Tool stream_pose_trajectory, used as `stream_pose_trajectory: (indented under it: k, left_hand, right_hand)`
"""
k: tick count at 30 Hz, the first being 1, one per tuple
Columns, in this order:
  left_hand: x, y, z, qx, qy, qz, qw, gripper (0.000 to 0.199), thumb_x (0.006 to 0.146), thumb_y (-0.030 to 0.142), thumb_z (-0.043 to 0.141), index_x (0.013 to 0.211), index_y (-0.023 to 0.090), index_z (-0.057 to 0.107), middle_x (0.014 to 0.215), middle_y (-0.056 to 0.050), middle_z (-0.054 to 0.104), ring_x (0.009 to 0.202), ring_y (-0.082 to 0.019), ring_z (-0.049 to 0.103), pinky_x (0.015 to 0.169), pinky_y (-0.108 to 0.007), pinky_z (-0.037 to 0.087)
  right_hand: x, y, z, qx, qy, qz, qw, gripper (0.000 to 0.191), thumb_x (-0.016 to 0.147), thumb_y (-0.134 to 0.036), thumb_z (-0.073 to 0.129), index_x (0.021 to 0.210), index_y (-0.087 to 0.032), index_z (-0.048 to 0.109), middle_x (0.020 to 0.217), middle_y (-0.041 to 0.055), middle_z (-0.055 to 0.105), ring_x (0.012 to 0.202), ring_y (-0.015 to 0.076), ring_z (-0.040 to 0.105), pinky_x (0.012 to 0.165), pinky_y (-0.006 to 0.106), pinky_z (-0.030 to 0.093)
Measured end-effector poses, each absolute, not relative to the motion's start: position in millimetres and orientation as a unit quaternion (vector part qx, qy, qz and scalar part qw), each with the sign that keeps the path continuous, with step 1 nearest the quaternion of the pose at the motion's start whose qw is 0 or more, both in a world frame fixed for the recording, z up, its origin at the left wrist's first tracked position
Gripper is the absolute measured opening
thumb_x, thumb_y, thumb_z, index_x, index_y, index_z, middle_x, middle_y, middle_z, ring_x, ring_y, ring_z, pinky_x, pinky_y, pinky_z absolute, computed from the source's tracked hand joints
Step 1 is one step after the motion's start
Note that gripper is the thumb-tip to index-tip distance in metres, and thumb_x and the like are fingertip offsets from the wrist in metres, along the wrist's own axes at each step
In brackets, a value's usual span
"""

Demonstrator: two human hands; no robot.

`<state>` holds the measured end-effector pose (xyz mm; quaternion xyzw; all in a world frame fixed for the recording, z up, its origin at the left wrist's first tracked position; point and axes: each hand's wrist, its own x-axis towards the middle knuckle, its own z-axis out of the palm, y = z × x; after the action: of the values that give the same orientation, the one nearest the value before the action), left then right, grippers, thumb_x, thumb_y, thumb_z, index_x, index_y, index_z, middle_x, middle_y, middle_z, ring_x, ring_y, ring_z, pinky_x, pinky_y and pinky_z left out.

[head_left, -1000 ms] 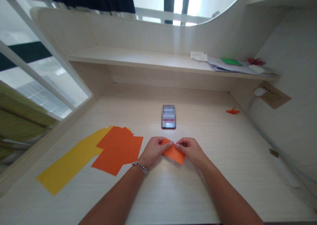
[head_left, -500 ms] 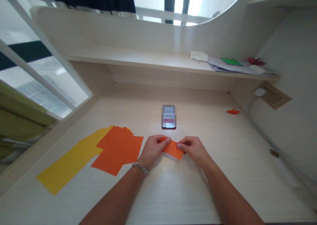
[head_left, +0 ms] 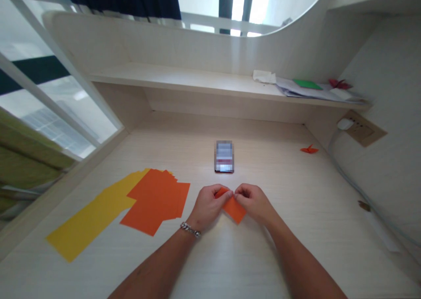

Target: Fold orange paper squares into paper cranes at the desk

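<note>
My left hand [head_left: 208, 207] and my right hand [head_left: 253, 203] meet at the middle of the desk, fingertips almost touching. Both pinch a small folded piece of orange paper [head_left: 234, 210], whose lower corner points toward me. A silver chain bracelet [head_left: 190, 229] circles my left wrist. To the left of my left hand lies a loose pile of orange paper sheets [head_left: 154, 202], overlapping a few long yellow paper sheets [head_left: 88, 220]. Neither hand touches the pile.
A smartphone [head_left: 224, 156] with a blurred screen lies beyond my hands. A tiny orange paper crane [head_left: 309, 149] sits at the desk's right. Papers [head_left: 315, 90] rest on the shelf [head_left: 184, 81] above, and a wall socket [head_left: 362, 129] is at right. A window is at left.
The orange piece has gone from a flat strip to a folded shape with a downward corner. My hands have drawn closer together over it.
</note>
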<state>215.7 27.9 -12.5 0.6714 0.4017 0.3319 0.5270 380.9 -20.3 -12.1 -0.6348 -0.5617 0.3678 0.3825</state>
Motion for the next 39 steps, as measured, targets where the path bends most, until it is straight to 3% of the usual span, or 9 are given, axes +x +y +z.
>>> stream_pose_trajectory:
  k: [8, 13, 19, 25, 35, 39]
  left_hand:
    - [203.4, 43.4, -14.0, 0.551, 0.472, 0.404, 0.557, 0.032, 0.071, 0.044, 0.065, 0.081, 0.014, 0.07, 0.075, -0.003, 0.069, 0.068, -0.017, 0.06, 0.061, -0.024, 0.046]
    - [210.8, 37.4, -19.0, 0.571, 0.454, 0.379, 0.569, 0.034, 0.075, 0.044, 0.062, 0.087, 0.012, 0.069, 0.081, -0.006, 0.07, 0.071, -0.018, 0.062, 0.063, -0.026, 0.047]
    - [213.6, 32.1, -14.3, 0.628, 0.402, 0.324, 0.581, 0.031, 0.078, 0.04, 0.058, 0.085, 0.012, 0.069, 0.08, -0.007, 0.07, 0.074, -0.019, 0.062, 0.065, -0.027, 0.047]
    - [211.1, 28.4, -3.7, 0.755, 0.364, 0.235, 0.492, 0.021, 0.078, 0.027, 0.054, 0.079, 0.016, 0.071, 0.075, -0.004, 0.07, 0.069, -0.016, 0.06, 0.064, -0.024, 0.044]
    - [195.6, 45.2, -8.6, 0.685, 0.395, 0.231, 0.567, 0.01, 0.068, 0.015, 0.054, 0.066, 0.014, 0.064, 0.053, 0.0, 0.059, 0.052, -0.012, 0.053, 0.051, -0.021, 0.04]
    - [199.9, 41.5, -5.3, 0.633, 0.4, 0.279, 0.601, 0.013, 0.074, 0.023, 0.056, 0.075, 0.014, 0.065, 0.061, -0.002, 0.063, 0.058, -0.014, 0.057, 0.056, -0.023, 0.045]
  right_hand:
    - [407.8, -19.9, -13.7, -0.63, -0.495, 0.422, 0.425, 0.009, 0.069, -0.019, 0.055, 0.068, -0.016, 0.063, 0.059, 0.0011, 0.062, 0.056, 0.0143, 0.055, 0.056, 0.024, 0.042]
    - [396.6, -16.8, -15.1, -0.585, -0.487, 0.426, 0.489, 0.021, 0.076, -0.033, 0.059, 0.088, -0.016, 0.063, 0.079, 0.0036, 0.065, 0.07, 0.0159, 0.058, 0.062, 0.025, 0.045]
    - [388.1, -17.8, -14.3, -0.624, -0.545, 0.371, 0.42, 0.015, 0.078, -0.027, 0.057, 0.08, -0.015, 0.066, 0.07, 0.002, 0.063, 0.065, 0.0148, 0.054, 0.059, 0.025, 0.042]
    - [388.3, -21.8, -4.1, -0.611, -0.63, 0.337, 0.341, 0.013, 0.078, -0.023, 0.056, 0.077, -0.018, 0.069, 0.07, 0.0015, 0.064, 0.066, 0.0149, 0.055, 0.061, 0.024, 0.04]
    - [419.4, -22.4, -9.4, -0.647, -0.528, 0.381, 0.396, 0.017, 0.076, -0.032, 0.059, 0.072, -0.016, 0.065, 0.063, -0.0002, 0.06, 0.06, 0.0138, 0.051, 0.055, 0.024, 0.036]
    - [415.6, -23.2, -9.5, -0.647, -0.523, 0.393, 0.393, 0.018, 0.075, -0.033, 0.06, 0.071, -0.016, 0.066, 0.064, 0.0004, 0.061, 0.06, 0.014, 0.051, 0.055, 0.024, 0.037]
